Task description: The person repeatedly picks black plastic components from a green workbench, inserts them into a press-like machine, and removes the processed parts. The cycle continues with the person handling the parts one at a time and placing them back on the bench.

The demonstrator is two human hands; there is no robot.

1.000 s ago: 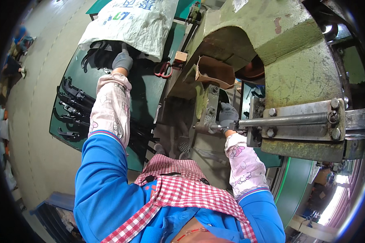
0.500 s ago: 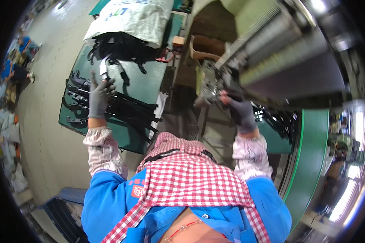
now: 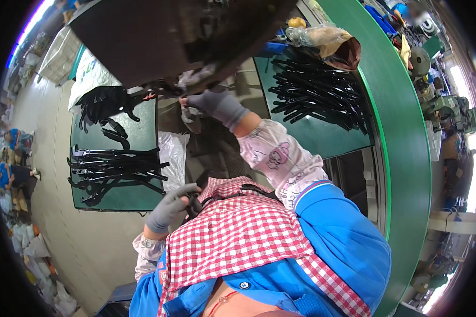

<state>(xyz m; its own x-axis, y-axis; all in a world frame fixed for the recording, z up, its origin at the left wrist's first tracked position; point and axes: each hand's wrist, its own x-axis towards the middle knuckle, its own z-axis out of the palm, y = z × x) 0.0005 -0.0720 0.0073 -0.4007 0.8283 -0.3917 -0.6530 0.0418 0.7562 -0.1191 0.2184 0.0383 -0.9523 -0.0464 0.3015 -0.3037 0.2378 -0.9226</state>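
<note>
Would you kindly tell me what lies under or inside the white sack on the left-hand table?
Black parts show at the near edge of the white sack; anything deeper is covered and cannot be seen. The dark machine hides some of the sack.

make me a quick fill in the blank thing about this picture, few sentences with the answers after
1. Of the left hand and the right hand, the one nearer the apron is the ____ hand.
2. The apron is checked in white and ____.
3. The gloves on both hands are ____.
4. The long black parts at the picture's right lie on a ____ table.

Missing words: left; red; grey; green.
</note>
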